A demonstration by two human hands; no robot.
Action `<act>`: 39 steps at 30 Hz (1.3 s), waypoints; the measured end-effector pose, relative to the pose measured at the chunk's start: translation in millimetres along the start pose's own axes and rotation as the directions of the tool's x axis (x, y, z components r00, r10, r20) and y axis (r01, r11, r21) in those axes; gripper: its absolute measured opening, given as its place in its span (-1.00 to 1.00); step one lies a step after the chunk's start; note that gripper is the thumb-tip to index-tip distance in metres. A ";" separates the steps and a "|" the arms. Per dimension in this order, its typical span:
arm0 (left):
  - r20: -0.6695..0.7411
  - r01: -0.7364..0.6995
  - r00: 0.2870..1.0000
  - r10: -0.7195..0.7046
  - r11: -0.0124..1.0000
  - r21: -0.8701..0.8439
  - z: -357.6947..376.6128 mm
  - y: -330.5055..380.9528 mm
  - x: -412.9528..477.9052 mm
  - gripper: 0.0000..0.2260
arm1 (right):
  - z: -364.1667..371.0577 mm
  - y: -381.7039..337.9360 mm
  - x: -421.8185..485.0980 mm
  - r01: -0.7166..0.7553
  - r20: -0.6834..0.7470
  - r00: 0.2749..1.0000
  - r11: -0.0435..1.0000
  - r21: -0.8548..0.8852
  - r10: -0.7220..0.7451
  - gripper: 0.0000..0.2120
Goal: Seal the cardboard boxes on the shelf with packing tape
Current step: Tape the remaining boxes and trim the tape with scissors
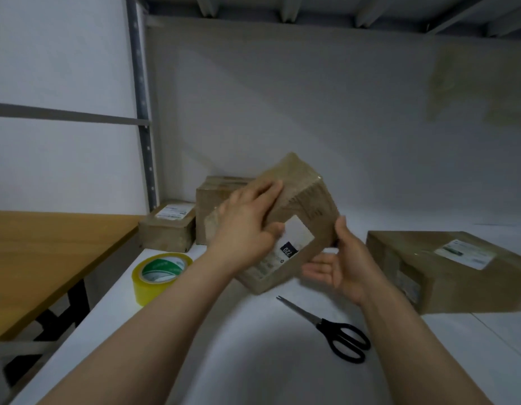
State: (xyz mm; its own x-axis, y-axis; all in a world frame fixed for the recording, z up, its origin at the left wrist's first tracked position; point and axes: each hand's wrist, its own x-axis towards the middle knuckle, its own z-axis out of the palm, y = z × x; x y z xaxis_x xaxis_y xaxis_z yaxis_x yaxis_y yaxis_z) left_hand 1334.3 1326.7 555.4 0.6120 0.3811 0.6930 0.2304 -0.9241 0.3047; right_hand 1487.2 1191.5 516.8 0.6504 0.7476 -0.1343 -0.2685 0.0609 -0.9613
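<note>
Single head-worn wide-angle view, aimed forward and down onto a white shelf [253, 361].
The camera sits above and behind the person's forearms, near enough that the left hand [247, 226] and right hand [338, 267], both on a tilted cardboard box [297, 200], fill the middle of the frame; the shelf runs away to the back wall [312, 97], the underside of the upper shelf [312, 7] lines the top edge, and a wooden table [49, 252] shows at far left.
</note>
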 end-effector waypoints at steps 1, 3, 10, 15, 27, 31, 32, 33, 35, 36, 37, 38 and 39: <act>0.073 -0.023 0.997 0.017 0.996 0.082 0.7 3.5 6.6 -0.40 | -3.4 5.6 1.2 -0.057 -0.014 0.998 0.998 -0.033 0.057 -0.32; 0.264 -0.074 0.964 0.013 0.972 0.224 6.3 11.1 16.0 -0.49 | -12.9 15.6 6.0 -0.077 -0.172 0.985 0.955 -0.288 0.028 -0.44; 0.509 -0.090 0.860 0.038 0.993 0.079 18.0 30.7 38.8 -0.36 | -5.4 -22.1 10.0 0.383 0.083 0.819 0.434 -0.815 -0.567 -0.57; 0.500 0.237 0.834 -0.234 0.970 0.058 -4.4 -17.5 24.7 -0.28 | -10.3 -18.7 24.9 0.352 0.200 0.820 0.198 -0.915 -0.536 -0.56; 0.299 0.415 0.905 -0.304 0.788 -0.455 33.5 -34.9 3.4 -0.39 | -33.2 -24.9 24.1 0.259 0.161 0.873 0.158 -0.953 -0.460 -0.06; 0.436 0.351 0.874 -0.215 0.900 -0.260 51.2 -26.3 49.5 -0.36 | -39.1 -46.1 38.9 0.126 0.114 0.914 0.006 -0.992 -0.388 0.01; 0.448 0.348 0.870 -0.206 0.900 -0.262 58.4 -24.6 56.8 -0.35 | -40.8 -50.9 44.5 0.097 0.088 0.916 0.004 -0.995 -0.392 -0.03; 0.443 0.340 0.875 -0.196 0.900 -0.274 66.3 -23.7 62.1 -0.34 | -43.0 -54.3 51.3 0.066 0.062 0.913 -0.004 -0.998 -0.403 -0.06; 0.408 0.298 0.898 -0.164 0.909 -0.290 83.0 -21.1 72.9 -0.34 | -47.1 -61.1 65.1 -0.012 0.008 0.904 -0.044 -0.999 -0.427 -0.08; 0.388 0.262 0.910 -0.145 0.927 -0.268 92.9 -19.6 78.3 -0.36 | -49.2 -63.2 72.4 -0.049 -0.017 0.900 -0.062 -0.997 -0.436 -0.09; 0.367 0.207 0.923 -0.117 0.955 -0.214 103.7 -18.3 84.9 -0.38 | -51.3 -63.7 80.9 -0.073 -0.032 0.892 -0.074 -0.995 -0.452 -0.09; 0.359 0.156 0.928 -0.103 0.980 -0.123 113.8 -17.7 92.3 -0.40 | -53.4 -62.6 89.2 -0.084 -0.038 0.882 -0.077 -0.993 -0.469 -0.11; 0.354 0.116 0.930 -0.101 0.993 -0.020 121.5 -16.0 99.0 -0.42 | -55.7 -60.4 97.5 -0.086 -0.038 0.872 -0.077 -0.993 -0.488 -0.12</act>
State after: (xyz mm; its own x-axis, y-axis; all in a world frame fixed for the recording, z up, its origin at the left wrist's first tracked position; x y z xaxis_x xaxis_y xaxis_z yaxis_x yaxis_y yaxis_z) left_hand 1483.1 1375.9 539.8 0.8135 0.4382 0.3822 0.2842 -0.8731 0.3961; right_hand 1606.4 1223.9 548.4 0.7251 0.5975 0.3424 0.6705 -0.7258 -0.1535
